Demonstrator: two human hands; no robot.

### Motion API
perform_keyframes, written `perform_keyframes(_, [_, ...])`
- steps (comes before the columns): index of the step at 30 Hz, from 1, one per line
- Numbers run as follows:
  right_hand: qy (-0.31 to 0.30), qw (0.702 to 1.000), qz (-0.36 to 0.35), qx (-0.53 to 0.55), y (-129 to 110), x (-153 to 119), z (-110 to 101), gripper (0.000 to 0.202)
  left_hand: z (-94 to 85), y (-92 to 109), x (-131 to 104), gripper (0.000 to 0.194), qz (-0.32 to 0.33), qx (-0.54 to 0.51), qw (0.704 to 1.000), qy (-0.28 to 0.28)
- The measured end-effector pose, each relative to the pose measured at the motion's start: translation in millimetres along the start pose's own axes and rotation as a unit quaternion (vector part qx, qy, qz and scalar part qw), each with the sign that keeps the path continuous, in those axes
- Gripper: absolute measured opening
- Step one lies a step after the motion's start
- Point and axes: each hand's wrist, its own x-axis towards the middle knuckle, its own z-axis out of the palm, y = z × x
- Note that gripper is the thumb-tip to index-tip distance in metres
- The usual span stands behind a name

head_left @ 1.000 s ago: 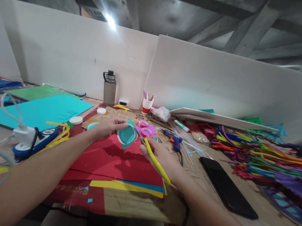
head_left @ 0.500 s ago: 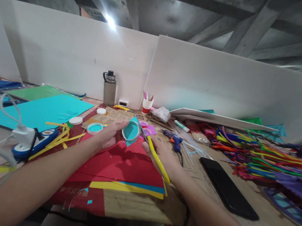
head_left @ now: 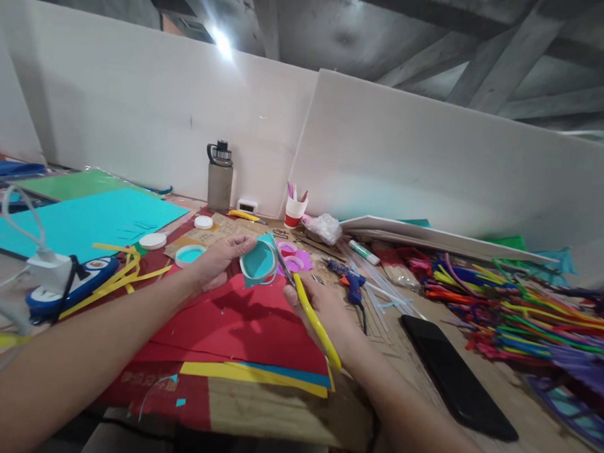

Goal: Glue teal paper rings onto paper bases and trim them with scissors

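Observation:
My left hand (head_left: pixel 228 257) pinches a small white-rimmed round lid with turquoise paper (head_left: pixel 258 259) across it, held tilted above the red sheets. Paper corners stick out past the rim at the top and bottom, and a thin cut strip curls along the lower right. In my right hand (head_left: pixel 323 304) are yellow-handled scissors (head_left: pixel 318 321), their blades nearly closed against the right edge of the paper. Beneath both hands lie red paper sheets (head_left: pixel 237 327), with yellow and blue sheets under them. Beyond the scissors are pink round lids (head_left: pixel 293 263).
On the left are a turquoise sheet (head_left: pixel 92 221), white lids (head_left: pixel 152 241), yellow strips (head_left: pixel 124 279) and a power strip (head_left: pixel 79 285). A bottle (head_left: pixel 220 179) and a cup of pens (head_left: pixel 295 213) stand behind. A glue gun (head_left: pixel 352 282), phone (head_left: pixel 458 373) and pipe cleaners (head_left: pixel 519 306) lie right.
The lid has shifted slightly left and turned in my left hand. A thin paper strip now shows loose at its lower right. My right hand with the scissors has barely moved.

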Motion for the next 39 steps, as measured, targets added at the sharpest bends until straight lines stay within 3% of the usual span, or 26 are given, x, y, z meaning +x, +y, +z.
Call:
perform_keyframes(6, [-0.001, 1.0, 0.0, 0.0, 2, 0, 1, 0.037, -3.5, 1, 1, 0.027, -0.001, 0.009, 1.0, -0.001])
perform_keyframes(15, [0.016, 0.999, 0.007, -0.038, 4, 1, 3, 0.033, 12.7, -8, -4, 0.019, -0.001, -0.094, 0.995, 0.027])
perform_keyframes(24, [-0.01, 1.0, 0.011, -0.006, 1, 0, 3, 0.033, 8.0, -12, 0, 0.025, 0.026, -0.028, 0.999, 0.037])
perform_keyframes(39, [-0.014, 1.0, 0.016, -0.002, -1, 0, 2, 0.035, 7.5, -12, 0, 0.028, 0.017, -0.002, 1.0, 0.022])
